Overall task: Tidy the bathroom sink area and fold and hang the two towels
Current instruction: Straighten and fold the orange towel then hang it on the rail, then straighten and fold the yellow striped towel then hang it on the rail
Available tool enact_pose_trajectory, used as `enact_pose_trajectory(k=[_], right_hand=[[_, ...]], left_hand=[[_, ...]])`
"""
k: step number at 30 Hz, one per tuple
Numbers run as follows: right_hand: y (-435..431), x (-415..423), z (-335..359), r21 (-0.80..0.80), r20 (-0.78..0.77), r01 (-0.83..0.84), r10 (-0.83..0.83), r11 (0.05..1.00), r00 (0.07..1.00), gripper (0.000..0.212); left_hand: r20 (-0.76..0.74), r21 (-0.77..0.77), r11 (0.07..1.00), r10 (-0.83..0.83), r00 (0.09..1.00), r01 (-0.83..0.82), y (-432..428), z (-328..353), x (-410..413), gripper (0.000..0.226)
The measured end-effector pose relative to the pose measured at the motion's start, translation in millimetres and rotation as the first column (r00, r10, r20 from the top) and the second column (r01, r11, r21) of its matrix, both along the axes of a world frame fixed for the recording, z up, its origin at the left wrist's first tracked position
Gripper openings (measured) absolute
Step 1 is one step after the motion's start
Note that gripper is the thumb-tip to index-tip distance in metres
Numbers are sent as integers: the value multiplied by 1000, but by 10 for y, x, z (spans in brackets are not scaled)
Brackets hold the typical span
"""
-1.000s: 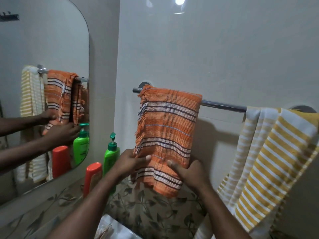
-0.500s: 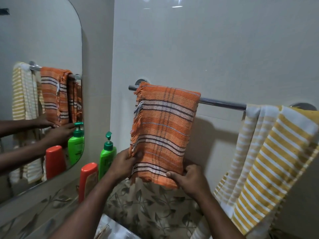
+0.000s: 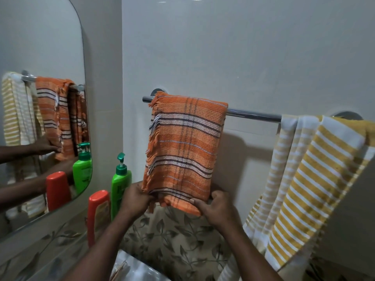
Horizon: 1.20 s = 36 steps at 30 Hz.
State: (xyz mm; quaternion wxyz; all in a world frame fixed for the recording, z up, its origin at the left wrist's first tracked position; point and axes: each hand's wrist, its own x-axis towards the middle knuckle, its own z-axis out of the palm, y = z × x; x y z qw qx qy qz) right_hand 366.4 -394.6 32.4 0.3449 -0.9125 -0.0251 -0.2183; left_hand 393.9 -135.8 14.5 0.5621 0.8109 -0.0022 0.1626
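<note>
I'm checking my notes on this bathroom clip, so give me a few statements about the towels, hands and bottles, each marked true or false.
1. The orange towel hangs folded over the rail. True.
2. Only one hand holds the orange towel. False: the left hand and right hand both grip its lower edge.
3. The yellow towel lies on the counter. False: it hangs on the same rail, to the right of the orange towel.
4. A green bottle with a pump stands left of the orange towel, with a red bottle beside it. True.
</note>
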Motion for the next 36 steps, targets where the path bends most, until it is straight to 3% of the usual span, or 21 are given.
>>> enact_pose_trajectory(k=[13,15,19,24,27,30,32,36], right_hand=[[59,45,-102,82,6,-4,4,997,1000,50],[47,-6,-86,110,-9,-18,20,994,1000,45],[30,-127,-72,159,-19,-52,56,986,998,57],[17,-366,7,168,50,-73,65,983,997,58],[0,-591,165,184,162,-19,-11,983,987,63],[-86,-827,366,167,374,-40,-26,985,927,44],[-223,-997,512,152,536,-15,-69,988,842,28],[-633,-1290,750,207,755,248,-315,947,575,16]], left_hand=[[-34,36,986,162,986,-161,-200,61,-186,15],[-10,0,989,147,989,-147,-247,64,-246,29],[191,43,946,308,932,-321,-422,52,-428,91],[570,157,808,396,720,-568,-759,174,-813,91],[697,196,852,227,680,-486,-976,318,-964,87],[721,242,929,20,692,-279,-1234,536,-1025,68],[670,244,965,-94,736,-98,-1431,713,-1041,57],[607,247,960,-261,751,134,-1862,1036,-1059,35]])
